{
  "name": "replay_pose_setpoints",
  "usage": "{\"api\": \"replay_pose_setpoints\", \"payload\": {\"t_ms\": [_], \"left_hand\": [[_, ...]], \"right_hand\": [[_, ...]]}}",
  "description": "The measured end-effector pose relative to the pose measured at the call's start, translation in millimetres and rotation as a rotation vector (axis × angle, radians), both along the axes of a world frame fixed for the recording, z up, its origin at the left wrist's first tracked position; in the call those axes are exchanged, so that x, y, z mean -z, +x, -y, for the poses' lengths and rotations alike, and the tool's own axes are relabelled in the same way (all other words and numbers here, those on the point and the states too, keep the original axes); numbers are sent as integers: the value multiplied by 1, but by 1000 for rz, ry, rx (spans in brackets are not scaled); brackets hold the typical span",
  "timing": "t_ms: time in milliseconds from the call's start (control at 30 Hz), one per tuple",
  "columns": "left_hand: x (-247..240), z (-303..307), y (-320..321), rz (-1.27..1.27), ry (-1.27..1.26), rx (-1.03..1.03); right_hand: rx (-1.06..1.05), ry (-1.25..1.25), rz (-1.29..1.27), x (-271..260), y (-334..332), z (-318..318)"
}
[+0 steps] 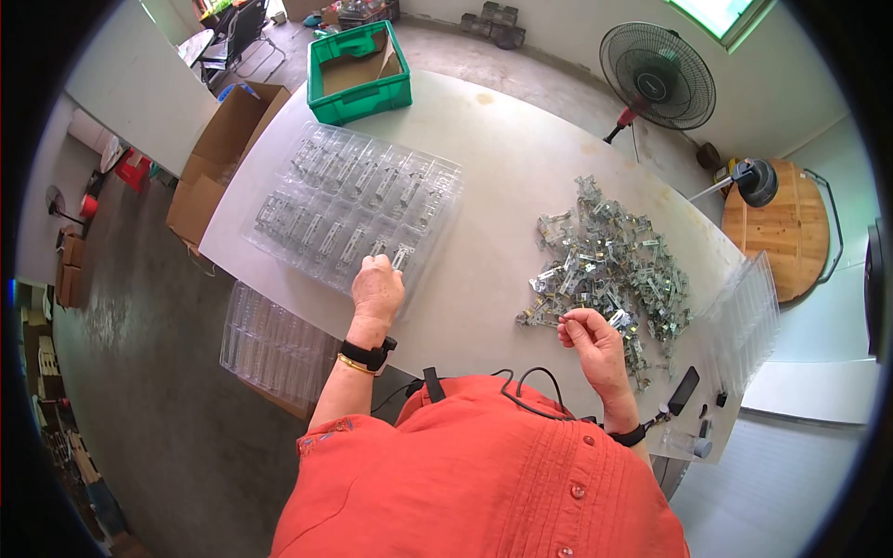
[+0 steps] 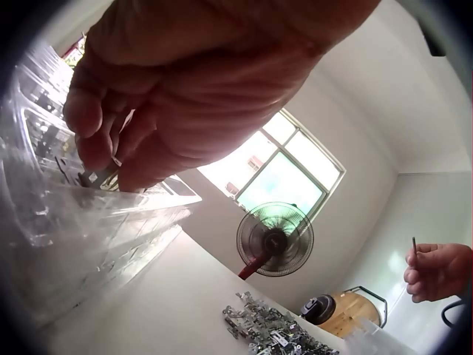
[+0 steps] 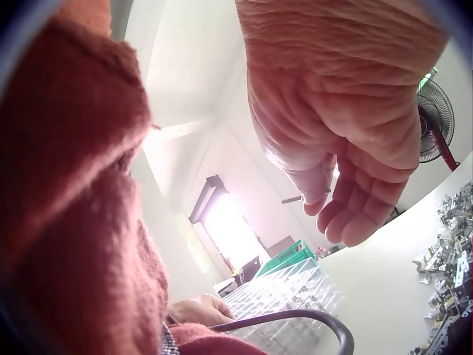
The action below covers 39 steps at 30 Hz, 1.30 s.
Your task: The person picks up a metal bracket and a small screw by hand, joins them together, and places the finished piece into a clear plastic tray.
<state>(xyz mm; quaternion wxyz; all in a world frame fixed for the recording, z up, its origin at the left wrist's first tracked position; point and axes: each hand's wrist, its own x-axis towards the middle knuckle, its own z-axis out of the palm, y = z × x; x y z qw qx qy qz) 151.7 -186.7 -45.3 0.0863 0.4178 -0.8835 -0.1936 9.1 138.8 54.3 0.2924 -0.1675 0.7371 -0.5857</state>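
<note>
My left hand (image 1: 378, 290) reaches into the near right corner of a clear plastic tray (image 1: 450, 173) whose compartments hold rows of metal fittings. Its fingertips pinch a small metal fitting (image 2: 94, 178) at the tray's edge in the left wrist view. Over the near side of a heap of similar metal fittings (image 1: 605, 256), my right hand (image 1: 597, 358) is raised with thumb and fingers together. A thin, short metal pin-like piece (image 2: 414, 250) sticks out of that pinch; in the right wrist view the same thin piece (image 3: 291, 200) shows beside the thumb.
A green crate (image 1: 361, 104) stands at the table's far left, with a cardboard box (image 1: 209, 167) beside the table. More clear trays (image 1: 274, 339) are stacked below the left edge; others (image 1: 749, 321) stand at the right. A black phone-like object (image 1: 684, 391) lies near the right hand.
</note>
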Motion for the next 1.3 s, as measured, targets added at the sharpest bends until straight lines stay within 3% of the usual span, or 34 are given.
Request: {"api": "replay_pose_setpoints", "payload": {"t_ms": [400, 633, 733, 967, 1200, 1300], "left_hand": [[0, 3, 2, 86, 7, 55], [-31, -14, -10, 44, -72, 77], [-39, -29, -23, -133, -19, 167], [-12, -96, -89, -176, 349, 507], [13, -144, -159, -138, 459, 614], [32, -149, -190, -82, 544, 562]], "right_hand": [[19, 0, -11, -2, -2, -5], [107, -21, -22, -3, -15, -20], [143, -15, -24, -1, -21, -31], [211, -55, 18, 3, -33, -57], [298, -5, 58, 12, -46, -89], [310, 7, 83, 17, -51, -99]]}}
